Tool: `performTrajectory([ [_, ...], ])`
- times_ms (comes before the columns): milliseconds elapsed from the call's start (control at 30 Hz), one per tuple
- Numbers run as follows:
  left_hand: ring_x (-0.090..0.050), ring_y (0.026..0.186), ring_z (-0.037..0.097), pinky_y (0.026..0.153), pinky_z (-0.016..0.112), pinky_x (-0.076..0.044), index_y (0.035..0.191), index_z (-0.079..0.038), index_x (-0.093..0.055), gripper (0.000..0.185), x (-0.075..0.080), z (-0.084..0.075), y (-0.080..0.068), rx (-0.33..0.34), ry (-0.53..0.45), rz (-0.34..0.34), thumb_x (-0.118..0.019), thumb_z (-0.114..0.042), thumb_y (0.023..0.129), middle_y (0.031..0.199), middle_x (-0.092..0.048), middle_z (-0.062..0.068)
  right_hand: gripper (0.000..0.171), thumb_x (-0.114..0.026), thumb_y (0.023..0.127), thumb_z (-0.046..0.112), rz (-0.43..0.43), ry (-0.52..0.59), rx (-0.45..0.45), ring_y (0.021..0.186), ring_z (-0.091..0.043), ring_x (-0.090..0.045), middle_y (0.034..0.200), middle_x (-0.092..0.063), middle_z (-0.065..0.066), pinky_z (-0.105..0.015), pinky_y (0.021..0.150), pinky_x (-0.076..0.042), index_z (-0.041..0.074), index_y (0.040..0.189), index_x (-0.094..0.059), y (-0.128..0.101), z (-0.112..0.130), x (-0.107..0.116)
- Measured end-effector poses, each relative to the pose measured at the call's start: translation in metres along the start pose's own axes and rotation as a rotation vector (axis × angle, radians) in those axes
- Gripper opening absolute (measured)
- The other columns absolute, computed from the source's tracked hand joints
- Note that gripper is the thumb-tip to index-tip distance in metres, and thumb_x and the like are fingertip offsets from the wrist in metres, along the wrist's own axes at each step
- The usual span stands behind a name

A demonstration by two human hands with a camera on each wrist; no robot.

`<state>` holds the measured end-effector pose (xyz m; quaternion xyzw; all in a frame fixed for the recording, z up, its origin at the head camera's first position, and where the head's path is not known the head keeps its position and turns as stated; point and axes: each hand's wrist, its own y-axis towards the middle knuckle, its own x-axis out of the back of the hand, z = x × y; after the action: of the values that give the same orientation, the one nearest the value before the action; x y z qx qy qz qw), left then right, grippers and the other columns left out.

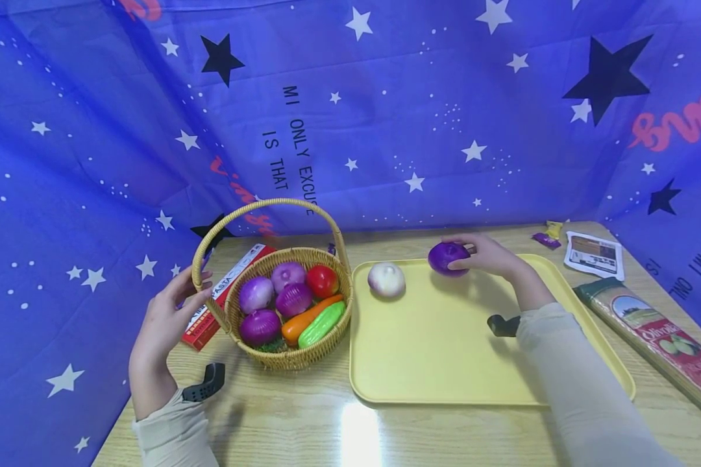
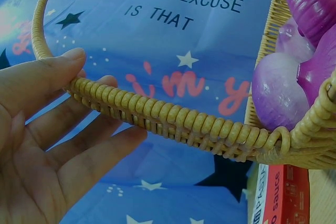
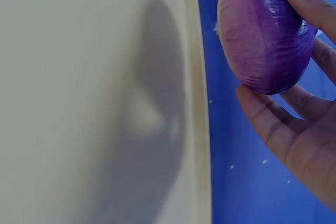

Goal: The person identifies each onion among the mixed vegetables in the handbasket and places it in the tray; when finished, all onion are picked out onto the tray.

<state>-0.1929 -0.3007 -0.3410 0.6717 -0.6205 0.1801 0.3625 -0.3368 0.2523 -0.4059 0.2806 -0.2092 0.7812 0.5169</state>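
Observation:
My right hand [image 1: 491, 256] grips a purple onion [image 1: 447, 259] over the far edge of the yellow tray [image 1: 444, 350]. In the right wrist view, thumb and fingertips pinch the onion [image 3: 265, 35] from opposite sides, and its shadow falls on the tray. A white onion [image 1: 387, 280] sits at the tray's far left. With thumb and fingers around it, my left hand [image 1: 160, 324] holds the handle [image 2: 157, 111] of a wicker basket [image 1: 295, 363] on its left side. Inside the basket lie several purple onions [image 1: 261, 326], a red tomato [image 1: 322, 281], an orange carrot [image 1: 295, 329] and a green cucumber [image 1: 322, 325].
Behind the basket's left side lies a red pasta sauce box [image 1: 201, 331]. Right of the tray are an Olivoila pasta packet [image 1: 660, 331], a white packet [image 1: 593, 254] and small wrapped sweets [image 1: 548, 239]. A blue starry cloth [image 1: 397, 130] hangs around the table.

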Motion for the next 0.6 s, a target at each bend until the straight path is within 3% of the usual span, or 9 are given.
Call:
performTrajectory([
  [600, -0.052, 0.123, 0.035, 0.1, 0.058, -0.041, 0.144, -0.017, -0.038, 0.052, 0.001, 0.0, 0.001, 0.012, -0.011, 0.013, -0.052, -0.034, 0.096, 0.132, -0.057, 0.014, 0.066, -0.071, 0.082, 0.019, 0.066, -0.015, 0.029, 0.121, -0.051, -0.044, 0.135, -0.044, -0.032, -0.061, 0.103, -0.037, -0.002, 0.137, -0.042, -0.007, -0.016, -0.01],
])
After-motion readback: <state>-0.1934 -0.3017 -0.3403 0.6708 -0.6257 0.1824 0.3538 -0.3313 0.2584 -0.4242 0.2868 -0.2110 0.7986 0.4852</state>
